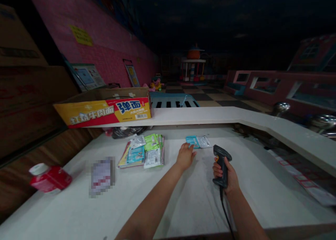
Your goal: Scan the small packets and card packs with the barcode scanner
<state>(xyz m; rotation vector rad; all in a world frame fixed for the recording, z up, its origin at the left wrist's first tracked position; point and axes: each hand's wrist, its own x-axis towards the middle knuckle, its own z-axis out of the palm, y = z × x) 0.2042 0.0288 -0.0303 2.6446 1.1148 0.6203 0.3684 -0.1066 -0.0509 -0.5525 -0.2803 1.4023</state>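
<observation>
My right hand is wrapped round the handle of a black barcode scanner, whose head points up and to the left. Its cable runs down past my wrist. Over the counter, my left hand reaches forward with fingers slightly bent and thumb apart. Its fingertips are at the near edge of a blue packet; whether they press on it I cannot tell. A silvery-white packet adjoins the blue one on the right. To the left lies a pile of flat blue, green and white packets.
A red bottle with a white cap lies at the left of the white counter, near a blurred-out card. A raised white ledge borders the back, bearing a yellow-and-red carton. Papers lie at right.
</observation>
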